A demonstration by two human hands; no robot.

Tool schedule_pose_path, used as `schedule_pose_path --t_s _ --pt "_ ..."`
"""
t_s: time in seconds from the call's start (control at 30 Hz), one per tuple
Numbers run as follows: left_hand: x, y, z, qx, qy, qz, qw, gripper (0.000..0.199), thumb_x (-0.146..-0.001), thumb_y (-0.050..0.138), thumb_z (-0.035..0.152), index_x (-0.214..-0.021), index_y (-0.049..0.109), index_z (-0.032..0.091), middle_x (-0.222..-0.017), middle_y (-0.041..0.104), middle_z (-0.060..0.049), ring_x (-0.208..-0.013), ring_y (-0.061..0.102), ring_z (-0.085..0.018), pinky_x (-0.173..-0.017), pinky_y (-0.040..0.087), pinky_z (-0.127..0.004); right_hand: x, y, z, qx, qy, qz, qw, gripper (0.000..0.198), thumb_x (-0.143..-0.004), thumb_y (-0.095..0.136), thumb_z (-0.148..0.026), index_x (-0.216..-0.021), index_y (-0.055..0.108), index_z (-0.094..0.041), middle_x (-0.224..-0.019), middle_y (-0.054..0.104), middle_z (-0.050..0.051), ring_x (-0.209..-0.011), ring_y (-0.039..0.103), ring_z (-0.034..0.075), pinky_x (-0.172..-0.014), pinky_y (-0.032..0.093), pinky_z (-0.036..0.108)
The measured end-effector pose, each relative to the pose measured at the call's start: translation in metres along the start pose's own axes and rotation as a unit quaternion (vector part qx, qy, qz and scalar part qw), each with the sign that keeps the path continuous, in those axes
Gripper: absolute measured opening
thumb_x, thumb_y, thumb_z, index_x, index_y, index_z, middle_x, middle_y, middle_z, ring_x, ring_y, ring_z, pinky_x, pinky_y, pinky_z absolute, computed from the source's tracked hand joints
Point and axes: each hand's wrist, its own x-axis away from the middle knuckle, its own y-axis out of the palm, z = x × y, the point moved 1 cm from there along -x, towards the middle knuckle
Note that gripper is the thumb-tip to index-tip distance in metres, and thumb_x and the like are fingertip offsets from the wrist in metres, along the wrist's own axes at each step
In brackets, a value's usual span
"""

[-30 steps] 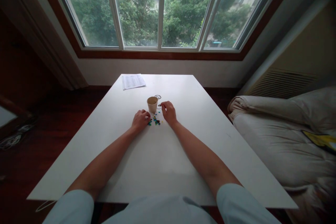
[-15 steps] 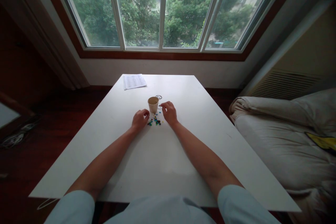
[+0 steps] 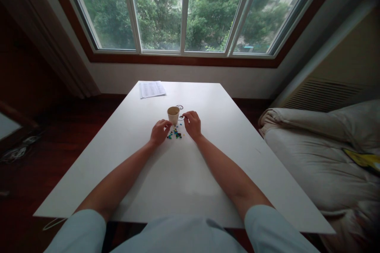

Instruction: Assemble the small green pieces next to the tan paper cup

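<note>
A beige paper cup [image 3: 173,116] stands upright on the white table [image 3: 184,182], its mouth facing up. Just in front of it lies a loose scatter of small coloured pieces [image 3: 177,134], mostly green, blue and dark. My left hand [image 3: 160,131] is at the cup's near left side, fingertips pinched together; anything between them is too small to make out. To the right of the cup, my right hand [image 3: 192,125] is also closed in a pinch beside a thin loop of cord or wire [image 3: 181,118]. Whether its fingertips grip that loop is unclear.
Behind the cup lies another thin dark loop [image 3: 179,107]. Printed sheets of paper [image 3: 152,89] rest at the table's far left corner. A padded couch [image 3: 297,158] is off to the right, and a window spans the wall ahead.
My left hand has shifted slightly right and forward, its fingertips now close to the cup's base. The right hand has hardly moved. The whole view has shifted a little.
</note>
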Motion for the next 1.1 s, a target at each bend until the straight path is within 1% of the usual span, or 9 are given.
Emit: schedule_pose_path --t_s 0.1,0.2,0.3,0.37,0.47,0.67,0.83,0.97,1.1 --pt "-0.001 -0.002 0.009 0.003 0.006 -0.001 1.000 0.018 -0.104 0.065 0.014 -0.102 0.079 0.025 -0.102 0.079 -0.006 -0.094 0.071 -0.023 -0.090 0.058 -0.038 0.001 0.002 -0.008 0.004 -0.033 -0.001 0.999 0.025 -0.108 0.055 -0.017 -0.107 0.079 -0.027 -0.108 0.075 0.009 -0.109 0.067 0.027 -0.097 0.058 0.043" --pt "-0.002 -0.005 0.011 0.015 -0.014 0.014 1.000 0.017 -0.106 0.063 0.016 -0.102 0.078 0.024 -0.102 0.078 -0.005 -0.089 0.070 -0.020 -0.086 0.058 -0.036 0.003 0.004 -0.018 0.006 -0.051 -0.032 0.998 0.027 -0.111 0.054 -0.019 -0.109 0.080 -0.026 -0.111 0.079 0.010 -0.110 0.067 0.027 -0.098 0.058 0.044" --pt "-0.002 -0.006 0.011 0.029 -0.027 0.034 0.999 0.016 -0.108 0.061 0.017 -0.102 0.075 0.024 -0.103 0.077 -0.005 -0.087 0.069 -0.019 -0.086 0.057 -0.034 0.003 0.005 -0.027 0.019 -0.050 -0.060 0.997 0.030 -0.113 0.054 -0.025 -0.128 0.081 -0.026 -0.130 0.081 0.013 -0.129 0.068 0.030 -0.111 0.056 0.049" --pt "-0.002 -0.006 0.010 0.034 -0.026 0.041 0.998 0.016 -0.109 0.061 0.019 -0.102 0.075 0.023 -0.102 0.077 -0.005 -0.087 0.070 -0.019 -0.087 0.058 -0.034 0.002 0.006 -0.031 0.023 -0.051 -0.080 0.995 0.038 -0.114 0.055 -0.029 -0.144 0.076 -0.025 -0.148 0.077 0.015 -0.148 0.063 0.034 -0.122 0.052 0.055" --pt "-0.001 -0.005 0.008 0.036 -0.028 0.039 0.998 0.015 -0.108 0.062 0.020 -0.104 0.076 0.024 -0.103 0.078 -0.005 -0.087 0.071 -0.019 -0.088 0.059 -0.035 0.002 0.010 -0.030 0.024 -0.052 -0.110 0.992 0.050 -0.114 0.055 -0.037 -0.162 0.065 -0.024 -0.165 0.067 0.017 -0.164 0.052 0.037 -0.132 0.045 0.062" --pt "-0.001 -0.002 0.000 0.052 -0.050 0.052 0.996 0.021 -0.101 0.064 0.013 -0.109 0.080 0.023 -0.108 0.082 -0.006 -0.087 0.074 -0.019 -0.089 0.061 -0.035 0.006 0.019 -0.017 0.027 -0.024 -0.173 0.984 0.065 -0.112 0.060 -0.047 -0.172 0.053 -0.025 -0.180 0.051 0.017 -0.175 0.036 0.038 -0.141 0.032 0.069" --pt "-0.002 0.000 -0.004 0.103 -0.111 0.059 0.987 0.017 -0.099 0.068 0.018 -0.109 0.081 0.023 -0.106 0.086 -0.005 -0.084 0.074 -0.018 -0.087 0.061 -0.035 0.003 0.010 -0.015 -0.005 -0.046 -0.116 0.992 0.056 -0.114 0.054 -0.046 -0.167 0.059 -0.024 -0.176 0.056 0.017 -0.171 0.042 0.036 -0.139 0.037 0.067" --pt "-0.005 0.001 -0.004 0.189 -0.162 0.086 0.965 0.014 -0.097 0.071 0.025 -0.110 0.077 0.022 -0.099 0.085 -0.004 -0.076 0.071 -0.016 -0.077 0.059 -0.031 0.002 0.003 -0.022 -0.006 -0.086 -0.080 0.993 0.034 -0.116 0.053 -0.036 -0.138 0.077 -0.025 -0.151 0.074 0.015 -0.148 0.062 0.033 -0.126 0.052 0.059" --pt "-0.006 -0.001 0.002 0.223 -0.146 0.108 0.958 0.022 -0.096 0.074 0.030 -0.117 0.074 0.023 -0.098 0.081 -0.002 -0.070 0.067 -0.013 -0.069 0.055 -0.026 0.002 0.002 -0.029 -0.004 -0.101 -0.101 0.990 0.024 -0.115 0.057 -0.029 -0.115 0.081 -0.028 -0.125 0.080 0.012 -0.126 0.068 0.031 -0.110 0.059 0.052"
